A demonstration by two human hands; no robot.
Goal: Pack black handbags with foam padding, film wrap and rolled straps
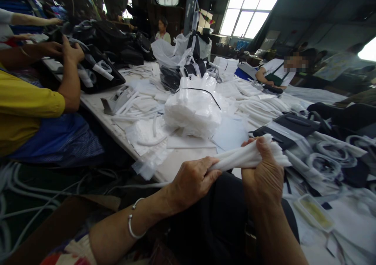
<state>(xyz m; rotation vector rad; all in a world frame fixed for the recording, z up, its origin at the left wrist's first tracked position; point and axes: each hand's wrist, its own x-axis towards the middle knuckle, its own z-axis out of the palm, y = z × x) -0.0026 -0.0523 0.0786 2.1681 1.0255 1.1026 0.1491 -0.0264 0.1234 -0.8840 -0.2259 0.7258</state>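
A bundle of long white foam-like rods stretches between my two hands above the table's near edge. My left hand, with a silver bracelet on the wrist, is closed round its left end. Near its right end my right hand grips it, thumb on top, and the rod tips stick out past the thumb. Below the hands lies a black bag-like item, partly hidden by my right forearm. Just beyond the bundle are a pale bluish plastic sheet and a tall stack of clear plastic bags tied with a black cord.
Loose white strips cover the table's left side. At right lie black bags, coiled grey tubing and a small tray with something yellow. A co-worker in a yellow shirt handles a black bag at left; another person sits across.
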